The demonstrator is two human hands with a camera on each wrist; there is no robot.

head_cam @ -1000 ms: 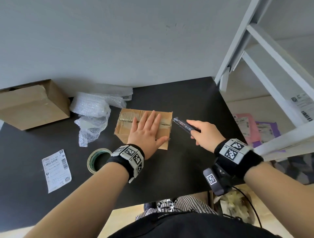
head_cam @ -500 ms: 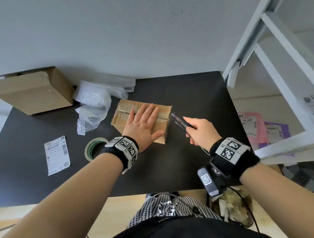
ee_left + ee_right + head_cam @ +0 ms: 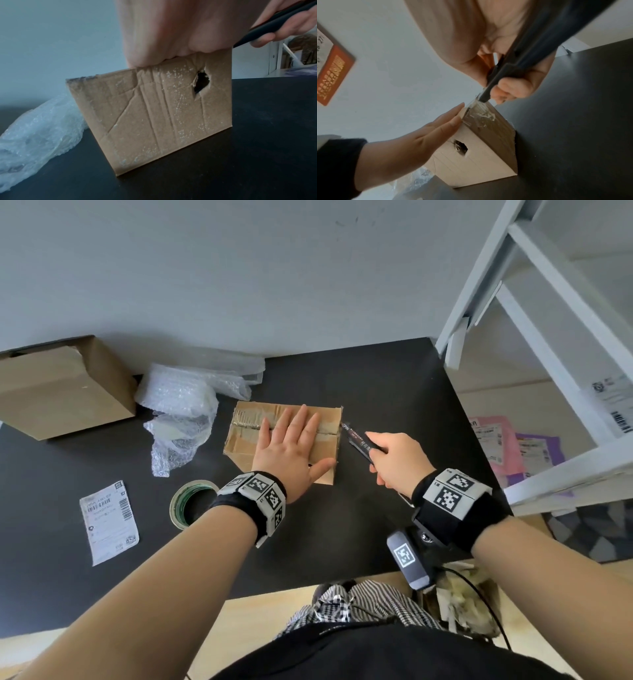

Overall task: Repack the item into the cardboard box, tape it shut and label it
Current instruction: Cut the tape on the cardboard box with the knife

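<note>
Both hands are at the small cardboard box [image 3: 246,436] in the middle of the black counter [image 3: 376,392]. Left hand [image 3: 291,451] lies flat on the box top, fingers straight and spread across the taped centre seam, thumb out toward the near right corner; it presses rather than grips. Right hand [image 3: 397,463] has its fingers curled round a dark utility knife [image 3: 358,440], whose tip meets the right end of the seam at the box's upper edge. In the right wrist view the knife [image 3: 489,86] touches crumpled clear tape [image 3: 481,115] at that corner, and the left hand's fingertips [image 3: 458,108] sit just beside it.

The box is closed, its flaps together under old tape. Its near side is creased and has a ragged hole [image 3: 201,82] near the top right.

Crumpled bubble wrap [image 3: 181,412] lies just left of the box, close to its left side. A roll of tape [image 3: 191,503] sits flat on the counter near the left wrist. Farther left, a printed shipping label [image 3: 109,522] lies face up. A larger cardboard box [image 3: 65,392] stands at the far left edge against the wall. Off the counter to the right are a white frame [image 3: 555,344] and pink and purple mailers [image 3: 496,443] on the floor.
</note>
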